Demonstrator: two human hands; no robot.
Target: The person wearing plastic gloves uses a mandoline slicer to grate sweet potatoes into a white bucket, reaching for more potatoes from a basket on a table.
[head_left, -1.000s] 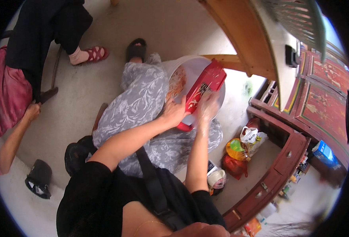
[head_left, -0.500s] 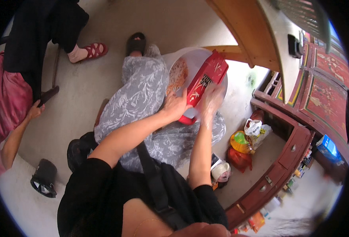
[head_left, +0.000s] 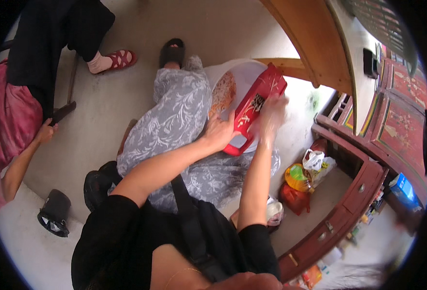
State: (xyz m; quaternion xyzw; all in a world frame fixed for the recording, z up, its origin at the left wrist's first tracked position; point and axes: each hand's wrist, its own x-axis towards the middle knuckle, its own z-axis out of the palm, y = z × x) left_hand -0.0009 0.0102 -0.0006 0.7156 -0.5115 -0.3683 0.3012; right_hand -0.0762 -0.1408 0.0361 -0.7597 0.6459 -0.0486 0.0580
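Observation:
A red plastic vegetable grater (head_left: pixel 270 83) lies slantwise over a wide white tub (head_left: pixel 245 71) between my legs. My left hand (head_left: pixel 220 132) is closed around the grater's near left edge, beside its looped handle. My right hand (head_left: pixel 272 115), in a thin clear glove, is over the grater's right side by the dark patterned grating plate. Motion smears its fingers, and anything under them is hidden. Pale shreds cling to the grater's red face. Inside the tub, orange and whitish shreds (head_left: pixel 223 94) are heaped at the left.
A wooden table leg (head_left: pixel 315 43) rises beyond the tub. On the right, a bottle of yellow oil (head_left: pixel 298 177) and a red bag (head_left: pixel 294 198) stand by a dark red drawer unit (head_left: pixel 341 220). Another person's hand (head_left: pixel 45 131) holds a dark object at left.
The whole scene has shifted slightly right in view. My right hand has moved along the grater and stays blurred, while my left hand keeps its hold.

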